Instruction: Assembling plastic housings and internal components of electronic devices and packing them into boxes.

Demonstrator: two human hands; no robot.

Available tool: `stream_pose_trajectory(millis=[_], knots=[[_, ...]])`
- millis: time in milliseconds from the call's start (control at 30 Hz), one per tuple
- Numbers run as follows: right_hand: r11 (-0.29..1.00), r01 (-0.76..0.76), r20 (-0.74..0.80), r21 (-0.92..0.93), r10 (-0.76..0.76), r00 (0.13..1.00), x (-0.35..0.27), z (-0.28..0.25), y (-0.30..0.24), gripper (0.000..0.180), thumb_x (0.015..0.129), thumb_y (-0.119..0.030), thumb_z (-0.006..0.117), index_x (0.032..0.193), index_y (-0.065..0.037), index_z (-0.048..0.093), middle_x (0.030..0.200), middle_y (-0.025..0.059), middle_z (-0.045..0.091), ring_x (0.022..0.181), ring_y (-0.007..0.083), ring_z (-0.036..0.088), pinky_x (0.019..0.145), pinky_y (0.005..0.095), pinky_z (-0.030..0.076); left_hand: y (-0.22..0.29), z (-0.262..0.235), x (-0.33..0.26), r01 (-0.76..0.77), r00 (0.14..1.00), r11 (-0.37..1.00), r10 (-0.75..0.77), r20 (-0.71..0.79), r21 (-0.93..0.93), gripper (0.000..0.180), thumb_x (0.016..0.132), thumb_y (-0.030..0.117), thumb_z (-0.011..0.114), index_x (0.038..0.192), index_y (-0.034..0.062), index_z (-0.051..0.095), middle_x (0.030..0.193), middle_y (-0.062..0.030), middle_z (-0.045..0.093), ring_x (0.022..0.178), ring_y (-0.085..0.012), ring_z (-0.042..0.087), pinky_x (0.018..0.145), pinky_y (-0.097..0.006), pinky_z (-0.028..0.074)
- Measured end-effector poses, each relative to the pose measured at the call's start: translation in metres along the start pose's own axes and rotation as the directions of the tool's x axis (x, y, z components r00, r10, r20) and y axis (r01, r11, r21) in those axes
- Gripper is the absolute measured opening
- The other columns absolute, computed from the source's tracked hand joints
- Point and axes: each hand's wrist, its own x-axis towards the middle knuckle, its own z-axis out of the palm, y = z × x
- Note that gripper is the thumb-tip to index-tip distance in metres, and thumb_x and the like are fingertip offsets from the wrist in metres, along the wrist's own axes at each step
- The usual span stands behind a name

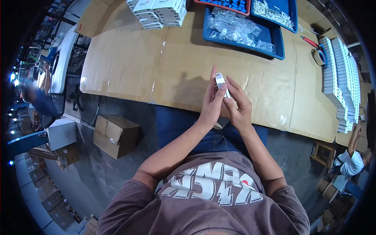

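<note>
Between my two hands, just above the table's near edge, is a small narrow white box, tilted with one end facing away from me. My left hand grips it with the thumb laid across it and a finger stretched along its far side. On the other side, my right hand closes round it with bent fingers, thumb near its lower end. My palms hide part of the box. Both hands are over the cardboard-covered table.
At the far side, a blue tray holds clear plastic pieces, beside a red tray of blue parts and another blue tray of white parts. White boxes are stacked far left, more boxes right, near a tape roll.
</note>
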Motion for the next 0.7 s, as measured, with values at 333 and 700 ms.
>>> stream_pose_trajectory(millis=[333, 700], knots=[[1.0, 0.002, 0.083, -0.024, 0.0, 0.997, -0.005, 0.007, -0.015, 0.045, 0.099, 0.001, 0.054, 0.143, 0.002, 0.056, 0.144, 0.0251, 0.058, 0.134, 0.0383, 0.057, 0.109, 0.041, 0.047, -0.013, -0.01, -0.007, -0.281, 0.959, 0.935, 0.284, 0.018, 0.216, 0.073, 0.106, 0.035, 0.057, 0.161, -0.0015, 0.024, 0.15, -0.0121, 0.041, 0.118, -0.0135, 0.052, 0.099, -0.028, 0.046], [0.998, 0.017, 0.035, -0.063, -0.015, 0.999, -0.011, 0.013, -0.017, 0.041, 0.101, 0.001, 0.051, 0.141, 0.005, 0.057, 0.138, 0.0261, 0.062, 0.117, 0.0369, 0.069, 0.094, 0.0376, 0.056, -0.034, -0.018, -0.004, -0.381, 0.912, 0.829, 0.41, 0.019, 0.409, 0.076, 0.106, 0.046, 0.053, 0.159, -0.0008, 0.025, 0.142, -0.0138, 0.051, 0.131, -0.0204, 0.051, 0.111, -0.035, 0.039]])
